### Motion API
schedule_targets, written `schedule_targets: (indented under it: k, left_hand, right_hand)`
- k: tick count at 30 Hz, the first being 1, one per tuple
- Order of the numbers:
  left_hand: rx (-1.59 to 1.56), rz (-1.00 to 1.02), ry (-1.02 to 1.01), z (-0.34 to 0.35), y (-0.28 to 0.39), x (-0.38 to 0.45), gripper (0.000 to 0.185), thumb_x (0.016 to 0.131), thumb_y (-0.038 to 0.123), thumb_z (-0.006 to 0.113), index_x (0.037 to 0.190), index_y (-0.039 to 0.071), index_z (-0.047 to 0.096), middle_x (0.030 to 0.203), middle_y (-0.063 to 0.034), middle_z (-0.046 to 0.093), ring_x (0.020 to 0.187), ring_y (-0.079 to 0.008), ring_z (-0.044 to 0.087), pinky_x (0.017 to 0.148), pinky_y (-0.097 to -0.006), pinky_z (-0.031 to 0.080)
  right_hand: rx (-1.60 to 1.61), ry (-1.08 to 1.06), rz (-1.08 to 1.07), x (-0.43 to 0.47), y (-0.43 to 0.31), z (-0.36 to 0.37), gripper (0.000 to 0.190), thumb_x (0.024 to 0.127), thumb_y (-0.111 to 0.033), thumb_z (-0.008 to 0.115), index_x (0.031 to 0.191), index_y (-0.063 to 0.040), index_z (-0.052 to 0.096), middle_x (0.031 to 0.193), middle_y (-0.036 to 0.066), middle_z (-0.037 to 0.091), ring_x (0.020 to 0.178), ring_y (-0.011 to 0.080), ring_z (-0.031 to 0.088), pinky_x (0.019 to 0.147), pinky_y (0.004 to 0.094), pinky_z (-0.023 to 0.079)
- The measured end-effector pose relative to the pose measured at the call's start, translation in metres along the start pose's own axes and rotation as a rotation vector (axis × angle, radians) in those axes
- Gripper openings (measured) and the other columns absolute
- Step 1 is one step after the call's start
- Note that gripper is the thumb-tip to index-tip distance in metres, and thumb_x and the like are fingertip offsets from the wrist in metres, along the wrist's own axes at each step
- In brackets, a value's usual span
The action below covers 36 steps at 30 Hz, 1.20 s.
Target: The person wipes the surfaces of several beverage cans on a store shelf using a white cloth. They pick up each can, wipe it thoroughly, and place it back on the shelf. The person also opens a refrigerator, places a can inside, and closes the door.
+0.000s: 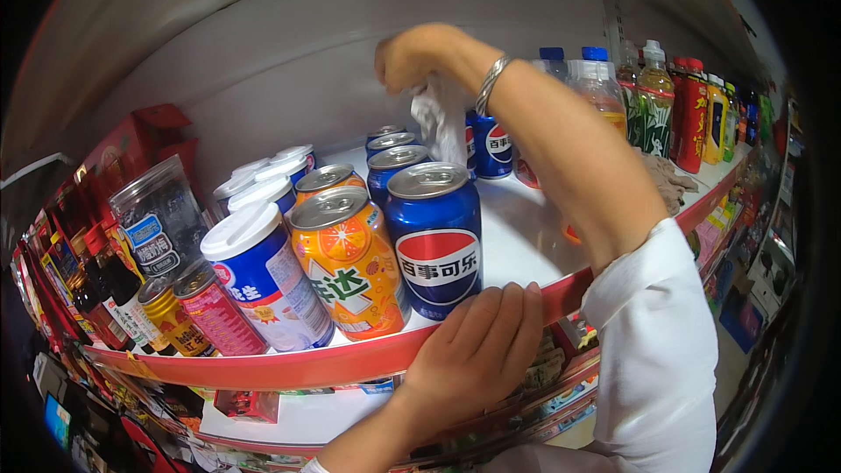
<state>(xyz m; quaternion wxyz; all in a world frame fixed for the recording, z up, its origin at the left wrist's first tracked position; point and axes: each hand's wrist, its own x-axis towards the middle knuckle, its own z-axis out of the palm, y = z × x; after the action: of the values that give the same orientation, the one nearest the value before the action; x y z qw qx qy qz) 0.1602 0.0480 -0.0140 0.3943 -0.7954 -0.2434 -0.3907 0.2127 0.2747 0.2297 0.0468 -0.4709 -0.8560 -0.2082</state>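
Observation:
My right hand (412, 59), with a silver bracelet on its wrist, is raised over the back of the shelf and closed around a crumpled white cloth (437, 115) that hangs among the cans. Against the red front strip (315, 368) of the white shelf rests my left hand (476, 348), fingers extended and thumb hidden. Just above its fingers stands a blue Pepsi can (433, 243), with several more behind it. Beside that can is an orange soda can (349, 263). Other Pepsi cans (494, 144) stand further back, partly covered by my right forearm.
White-lidded blue canisters (266, 282), a pink can (220, 309), a clear plastic jar (158, 223) and dark bottles (112, 269) line the left. On the right are drink bottles (655, 102) and a brownish cloth (663, 180). A lower shelf (302, 417) holds packaged goods.

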Motion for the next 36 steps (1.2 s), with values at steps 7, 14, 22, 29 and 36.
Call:
schedule_targets:
  k: [7, 14, 22, 29, 36]
  left_hand:
    - [-0.027, -0.06, 0.039, 0.0, 0.0, -0.002, 0.037, 0.074, 0.005, 0.069, 0.111, -0.001, 0.068, 0.099, -0.0103, 0.069, 0.089, -0.0246, 0.067, 0.078, -0.0338, 0.056]
    - [-0.073, -0.082, 0.044, 0.001, 0.004, 0.001, 0.036, 0.074, 0.005, 0.069, 0.11, -0.001, 0.068, 0.1, -0.0104, 0.069, 0.088, -0.0257, 0.066, 0.079, -0.0351, 0.056]
    - [-0.077, -0.087, 0.071, 0.002, 0.005, 0.001, 0.039, 0.071, 0.003, 0.071, 0.109, -0.002, 0.067, 0.1, -0.0113, 0.068, 0.085, -0.0262, 0.067, 0.077, -0.0354, 0.056]
    - [-0.13, -0.139, 0.026, -0.006, 0.006, 0.005, 0.041, 0.069, 0.002, 0.073, 0.109, -0.004, 0.066, 0.1, -0.0165, 0.069, 0.086, -0.0318, 0.068, 0.077, -0.0384, 0.055]
    - [-0.659, -0.524, 0.341, -0.017, 0.024, 0.022, 0.093, 0.076, 0.011, 0.077, 0.152, -0.005, 0.026, 0.152, -0.0214, 0.039, 0.13, -0.0299, 0.05, 0.109, -0.04, 0.039]
  right_hand:
    - [-0.259, -0.138, 0.096, -0.041, -0.002, 0.015, 0.045, 0.075, -0.032, 0.083, 0.109, -0.004, 0.076, 0.11, 0.017, 0.073, 0.098, 0.0327, 0.072, 0.081, 0.0391, 0.057]
    - [0.106, -0.203, 0.222, -0.035, 0.006, 0.054, 0.058, 0.082, -0.049, 0.076, 0.118, -0.004, 0.072, 0.119, 0.019, 0.07, 0.109, 0.0345, 0.069, 0.089, 0.0414, 0.055]
    - [0.207, -0.047, 0.3, -0.043, 0.008, 0.05, 0.048, 0.08, -0.041, 0.079, 0.113, -0.006, 0.074, 0.117, 0.016, 0.071, 0.11, 0.0316, 0.068, 0.089, 0.0413, 0.054]
    - [0.127, 0.431, 0.109, -0.133, 0.0, -0.038, 0.045, 0.075, -0.038, 0.082, 0.103, -0.004, 0.074, 0.098, 0.015, 0.075, 0.087, 0.0292, 0.074, 0.074, 0.0408, 0.059]
    - [0.652, 0.212, -0.365, -0.319, 0.026, -0.071, 0.048, 0.079, -0.032, 0.079, 0.11, 0.003, 0.067, 0.101, 0.022, 0.069, 0.092, 0.0304, 0.07, 0.08, 0.0375, 0.055]
